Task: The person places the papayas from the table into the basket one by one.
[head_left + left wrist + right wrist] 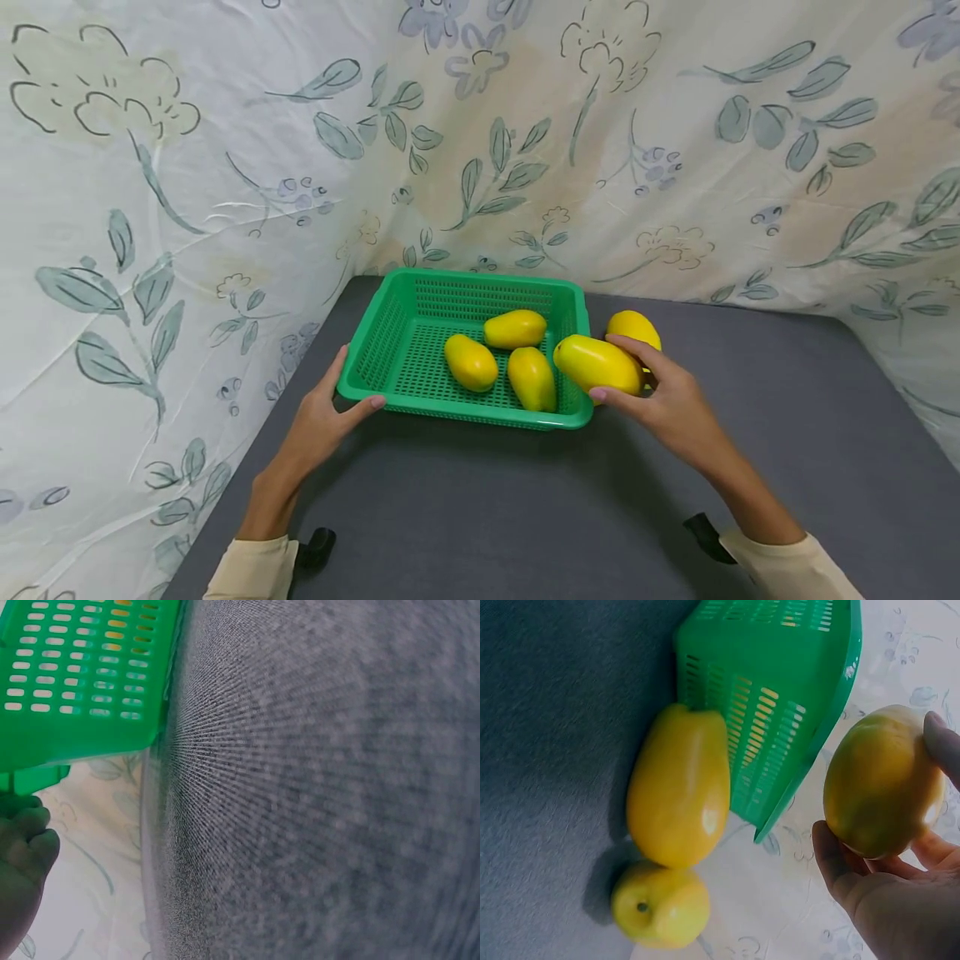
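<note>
A green plastic basket (397,367) with slotted walls holds a few yellow papayas, one of them at the back (515,329). My left hand (318,425) grips its front left corner, thumb on the front rim and fingers along the left side. In the left wrist view, the fingers (26,840) show beside the basket (82,735). My right hand (671,404) holds another papaya (600,365) by its sides, raised at the basket's right rim. The right wrist view shows this papaya (881,780) between thumb and fingers.
Two more papayas lie on the grey tabletop (480,517) outside the basket's right wall: a larger one (679,787) close against it and another (660,906) touching the first. A floral cloth (480,150) hangs behind and along the left side of the table.
</note>
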Tool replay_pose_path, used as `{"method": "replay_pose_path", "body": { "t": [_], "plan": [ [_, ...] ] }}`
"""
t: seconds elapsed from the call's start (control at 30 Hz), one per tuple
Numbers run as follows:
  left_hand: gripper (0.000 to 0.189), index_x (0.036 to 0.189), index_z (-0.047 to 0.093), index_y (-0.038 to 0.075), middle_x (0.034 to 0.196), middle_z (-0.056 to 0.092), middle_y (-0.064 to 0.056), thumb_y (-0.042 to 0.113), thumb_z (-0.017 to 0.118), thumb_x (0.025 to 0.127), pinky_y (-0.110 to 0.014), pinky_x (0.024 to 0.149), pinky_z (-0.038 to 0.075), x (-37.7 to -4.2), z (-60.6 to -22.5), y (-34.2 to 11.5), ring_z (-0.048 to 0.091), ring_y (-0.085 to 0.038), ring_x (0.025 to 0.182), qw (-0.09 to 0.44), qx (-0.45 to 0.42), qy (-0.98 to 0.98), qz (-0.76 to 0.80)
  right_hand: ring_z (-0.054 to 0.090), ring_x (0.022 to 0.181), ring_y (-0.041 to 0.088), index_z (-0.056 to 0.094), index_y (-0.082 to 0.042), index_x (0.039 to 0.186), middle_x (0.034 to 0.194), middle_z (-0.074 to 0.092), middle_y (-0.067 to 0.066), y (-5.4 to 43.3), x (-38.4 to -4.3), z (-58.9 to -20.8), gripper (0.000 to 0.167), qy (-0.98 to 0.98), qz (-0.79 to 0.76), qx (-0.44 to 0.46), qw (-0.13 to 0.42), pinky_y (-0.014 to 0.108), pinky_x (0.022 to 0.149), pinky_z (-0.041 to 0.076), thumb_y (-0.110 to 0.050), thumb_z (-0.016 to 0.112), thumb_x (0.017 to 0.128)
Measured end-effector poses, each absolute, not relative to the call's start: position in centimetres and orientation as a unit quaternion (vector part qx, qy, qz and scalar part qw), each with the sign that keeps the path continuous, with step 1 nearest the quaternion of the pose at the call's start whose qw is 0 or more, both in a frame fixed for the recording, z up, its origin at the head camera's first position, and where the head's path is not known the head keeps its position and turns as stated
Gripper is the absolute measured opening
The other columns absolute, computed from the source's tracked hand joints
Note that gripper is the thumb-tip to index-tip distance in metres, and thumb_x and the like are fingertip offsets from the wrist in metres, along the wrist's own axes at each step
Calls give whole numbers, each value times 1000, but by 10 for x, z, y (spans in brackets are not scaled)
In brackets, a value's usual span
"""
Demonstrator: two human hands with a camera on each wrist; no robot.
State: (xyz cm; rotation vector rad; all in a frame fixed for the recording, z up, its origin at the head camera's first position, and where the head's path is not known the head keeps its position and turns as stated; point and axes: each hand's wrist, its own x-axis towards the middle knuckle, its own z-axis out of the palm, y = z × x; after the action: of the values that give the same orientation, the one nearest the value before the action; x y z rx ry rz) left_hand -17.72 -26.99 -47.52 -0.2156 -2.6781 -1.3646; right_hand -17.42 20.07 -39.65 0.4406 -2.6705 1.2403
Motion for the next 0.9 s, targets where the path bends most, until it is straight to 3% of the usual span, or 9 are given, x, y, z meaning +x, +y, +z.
{"method": "replay_pose_path", "body": {
  "t": [0.3, 0.63, 0.73, 0.9],
  "plan": [
    [103, 172, 4, 31, 176, 22, -13, 41, 76, 99, -72, 119, 27, -178, -474, -270, 23, -42, 161, 64, -71, -888, -451, 57, 104, 23, 52, -18, 157, 141, 61, 9, 182, -177, -393, 75, -898, 394, 176, 83, 30, 81, 51, -37, 86, 92],
    [103, 172, 3, 30, 176, 19, -13, 40, 76, 100, -73, 120, 26, -176, -472, -270, 21, -43, 161, 56, -74, -884, -459, 59, 106, 23, 52, -16, 156, 147, 59, 6, 168, -180, -395, 74, -887, 411, 199, 61, 34, 84, 56, -37, 85, 93],
    [103, 172, 2, 31, 176, 19, -13, 40, 76, 100, -73, 120, 26, -176, -471, -270, 20, -43, 161, 55, -71, -884, -458, 60, 111, 23, 52, -14, 156, 148, 59, 6, 164, -182, -396, 76, -884, 414, 209, 58, 41, 91, 57, -36, 86, 92],
    [104, 172, 3, 29, 177, 19, -14, 40, 76, 99, -73, 120, 26, -177, -471, -270, 20, -43, 161, 54, -70, -885, -457, 58, 134, 31, 52, -10, 156, 153, 56, 9, 162, -183, -399, 78, -870, 431, 231, 57, 55, 109, 53, -30, 88, 90]
  ]
}}
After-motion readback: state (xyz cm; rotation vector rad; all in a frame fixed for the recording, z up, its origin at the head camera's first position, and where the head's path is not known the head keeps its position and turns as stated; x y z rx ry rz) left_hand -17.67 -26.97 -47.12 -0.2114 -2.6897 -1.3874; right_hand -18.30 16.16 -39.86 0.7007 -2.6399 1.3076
